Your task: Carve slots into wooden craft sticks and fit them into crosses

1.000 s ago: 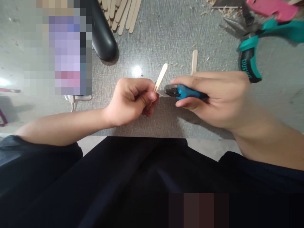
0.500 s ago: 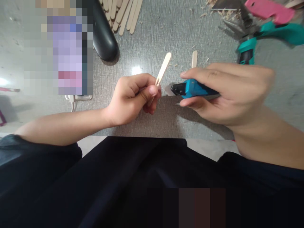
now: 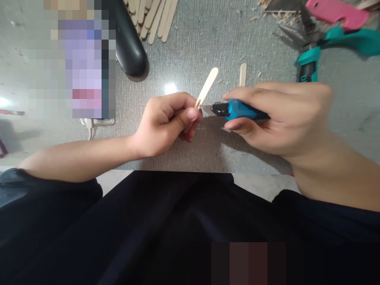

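My left hand is closed in a pinch round the lower end of a thin wooden stick, which points up and to the right. My right hand grips a blue utility knife with a black nose. Its short blade tip touches the stick just above my left thumb. Both hands hover over a grey textured mat, above my dark-clothed lap.
A pile of several wooden sticks lies at the top, beside a black rounded object. One loose stick rests behind the knife. Teal-handled pliers and a pink tool sit at the top right among wood shavings.
The knife drew back to the right from the stick, then came left again so its blade meets the stick. The stick tilted slightly more to the right.
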A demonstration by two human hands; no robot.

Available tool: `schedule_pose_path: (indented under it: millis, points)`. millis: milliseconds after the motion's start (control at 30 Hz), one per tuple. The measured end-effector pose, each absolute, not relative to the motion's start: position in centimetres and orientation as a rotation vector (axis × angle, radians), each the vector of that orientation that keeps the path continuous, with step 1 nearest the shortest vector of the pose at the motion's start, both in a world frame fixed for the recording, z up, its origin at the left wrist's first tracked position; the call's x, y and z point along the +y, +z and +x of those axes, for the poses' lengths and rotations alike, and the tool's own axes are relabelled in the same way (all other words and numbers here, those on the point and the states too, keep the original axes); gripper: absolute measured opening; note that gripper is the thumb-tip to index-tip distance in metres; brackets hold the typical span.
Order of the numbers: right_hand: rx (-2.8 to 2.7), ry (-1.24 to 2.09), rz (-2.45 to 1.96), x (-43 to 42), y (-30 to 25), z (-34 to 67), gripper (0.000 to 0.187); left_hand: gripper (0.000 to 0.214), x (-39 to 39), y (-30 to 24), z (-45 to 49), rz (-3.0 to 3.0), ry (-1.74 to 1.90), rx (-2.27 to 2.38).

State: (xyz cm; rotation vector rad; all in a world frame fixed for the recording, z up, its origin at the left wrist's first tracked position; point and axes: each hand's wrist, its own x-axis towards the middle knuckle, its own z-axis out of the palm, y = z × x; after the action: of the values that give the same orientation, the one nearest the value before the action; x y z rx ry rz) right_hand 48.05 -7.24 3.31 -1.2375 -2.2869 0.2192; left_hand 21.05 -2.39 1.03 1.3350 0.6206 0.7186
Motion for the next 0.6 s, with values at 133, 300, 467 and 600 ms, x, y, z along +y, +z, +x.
schedule_pose_path:
  millis: [133,300,467,600]
  points:
    - [-2.241,0.206,-1.21,-6.9,2.8,48.2,0.058,0.058,-2.5,1.2,21.1,1.34,0.728,0.646]
    - [-2.165,-0.031,-1.169,-6.5,1.9,48.4,0.063,0.057,-2.7,0.6,20.9,1.338,0.739,0.678]
    - [-2.129,-0.052,-1.193,-6.5,2.2,48.3,0.056,0.058,-2.7,0.6,20.9,1.363,0.749,0.715]
    - [-2.223,0.073,-1.173,-6.6,2.5,48.3,0.061,0.056,-2.7,1.0,21.0,1.349,0.761,0.704]
